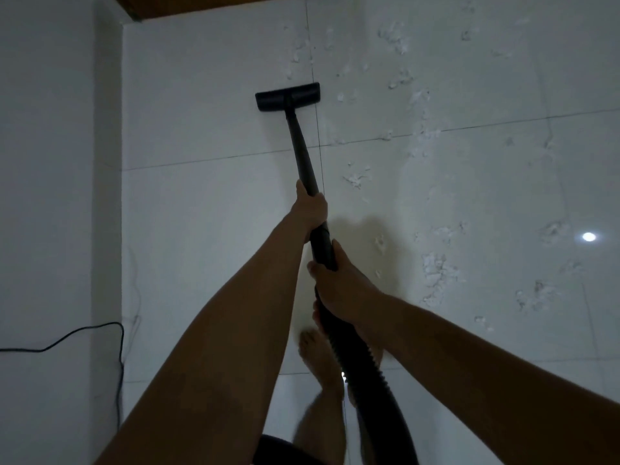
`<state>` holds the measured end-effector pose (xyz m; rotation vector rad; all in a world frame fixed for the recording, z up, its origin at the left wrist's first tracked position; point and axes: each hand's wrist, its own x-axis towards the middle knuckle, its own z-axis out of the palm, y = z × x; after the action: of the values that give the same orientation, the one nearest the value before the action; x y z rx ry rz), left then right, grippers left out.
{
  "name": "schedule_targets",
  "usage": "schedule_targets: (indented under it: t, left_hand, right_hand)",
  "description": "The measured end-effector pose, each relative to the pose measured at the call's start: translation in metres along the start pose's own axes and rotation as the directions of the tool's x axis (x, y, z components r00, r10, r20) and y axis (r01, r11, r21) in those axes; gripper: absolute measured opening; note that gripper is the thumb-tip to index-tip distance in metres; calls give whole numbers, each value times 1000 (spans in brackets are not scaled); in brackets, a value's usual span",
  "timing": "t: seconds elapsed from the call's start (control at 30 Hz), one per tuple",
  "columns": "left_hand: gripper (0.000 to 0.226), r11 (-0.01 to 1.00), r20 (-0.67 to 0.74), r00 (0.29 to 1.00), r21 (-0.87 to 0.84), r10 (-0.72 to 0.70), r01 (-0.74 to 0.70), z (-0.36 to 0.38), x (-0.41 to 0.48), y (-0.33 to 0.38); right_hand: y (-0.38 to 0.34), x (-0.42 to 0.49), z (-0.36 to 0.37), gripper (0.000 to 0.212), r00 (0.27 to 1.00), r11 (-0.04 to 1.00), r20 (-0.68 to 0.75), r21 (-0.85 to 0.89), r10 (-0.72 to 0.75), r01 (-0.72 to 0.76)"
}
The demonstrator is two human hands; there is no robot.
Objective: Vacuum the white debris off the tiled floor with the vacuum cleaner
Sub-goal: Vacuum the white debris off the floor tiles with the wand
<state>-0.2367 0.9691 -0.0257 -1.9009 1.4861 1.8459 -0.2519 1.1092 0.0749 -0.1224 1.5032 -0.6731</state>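
Observation:
A black vacuum wand (302, 149) runs from my hands forward to a flat black floor nozzle (287, 96) that lies on the white tiled floor (208, 203). My left hand (310, 209) grips the wand halfway along. Closer to me, my right hand (339, 286) grips the wand where the ribbed black hose (365, 364) joins it. White debris (432, 273) is scattered in patches over the tiles to the right of the nozzle and wand, and a few specks (297, 55) lie just beyond the nozzle.
A white wall (50, 162) stands along the left, with a black power cord (100, 330) running down it. A brown wooden edge (208, 5) closes the floor at the far top. My bare feet (318, 360) stand under the hose. A lamp reflection (588, 236) glints at right.

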Motion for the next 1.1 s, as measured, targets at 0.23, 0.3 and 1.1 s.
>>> schedule_targets:
  t: [0.23,0.3,1.1]
  left_hand:
    - [66,1000,34,999,22,0,-1,-25,16,19]
    - [65,1000,34,999,19,9,-10,-33,22,26]
    - [67,994,78,996,104,-33,25,-54,26,27]
  right_hand:
    - [-27,8,16,58,1000,1000,-10,13,13,-13]
    - [-36,12,19,55,1000,999,-8,38,10,-10]
    - [-44,22,49,62,993,959,-96,-280,-75,45]
